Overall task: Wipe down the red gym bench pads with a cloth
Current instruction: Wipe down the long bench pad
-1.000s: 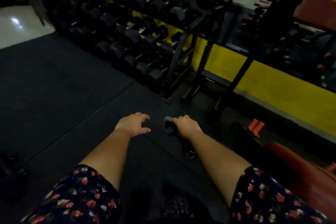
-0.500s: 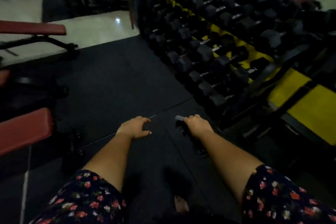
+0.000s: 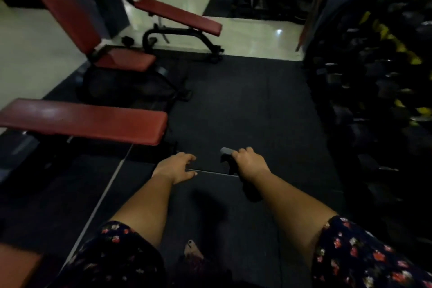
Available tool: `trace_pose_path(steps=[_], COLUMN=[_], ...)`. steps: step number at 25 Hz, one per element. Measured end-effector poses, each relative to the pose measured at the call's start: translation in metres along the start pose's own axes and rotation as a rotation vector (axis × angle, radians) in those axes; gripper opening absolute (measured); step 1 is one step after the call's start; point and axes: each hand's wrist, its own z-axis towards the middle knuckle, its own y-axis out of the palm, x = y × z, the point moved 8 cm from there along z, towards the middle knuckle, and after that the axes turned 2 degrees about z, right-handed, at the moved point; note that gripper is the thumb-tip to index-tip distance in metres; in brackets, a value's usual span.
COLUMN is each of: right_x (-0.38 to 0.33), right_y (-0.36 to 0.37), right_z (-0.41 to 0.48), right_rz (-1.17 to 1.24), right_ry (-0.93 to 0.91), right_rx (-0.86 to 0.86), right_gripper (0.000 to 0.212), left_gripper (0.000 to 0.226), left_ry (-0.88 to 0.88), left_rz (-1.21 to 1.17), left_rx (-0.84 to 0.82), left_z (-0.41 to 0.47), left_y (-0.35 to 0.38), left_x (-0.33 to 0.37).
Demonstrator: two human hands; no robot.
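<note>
Here, two hands (image 3: 175, 167) (image 3: 251, 163), one cloth (image 3: 252, 191).

The person's left sleeve (image 3: 117, 252) and right sleeve (image 3: 364, 257) are short, dark navy, printed with red, pink and white flowers; 1 toenail (image 3: 190, 242) is painted dark.

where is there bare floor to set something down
The black mat is bare between the flat red bench on the left and the dumbbell rack on the right. The pale tile beyond it, right of the sloped bench, is also free. Crowded: the benches at left, the dumbbells at right.
</note>
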Motion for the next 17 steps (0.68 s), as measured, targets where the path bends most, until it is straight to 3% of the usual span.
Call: trace_pose_path(steps=[8, 17], right_x=[-0.106, -0.261], right_y=[-0.049, -0.077], right_z=[0.182, 0.296], right_rz=[-0.043, -0.16], right_ry=[-0.189, -0.548], right_rx=[-0.016, -0.032], right_gripper=[0.037, 0.042], left_gripper=[0.06, 0.059], left_ry=[-0.223, -0.529], left_rz=[-0.086, -0.198], left_rx=[0.072, 0.139], left_z=[0.053, 0.049], left_y=[-0.078, -0.125], left_x=[-0.16, -0.285])
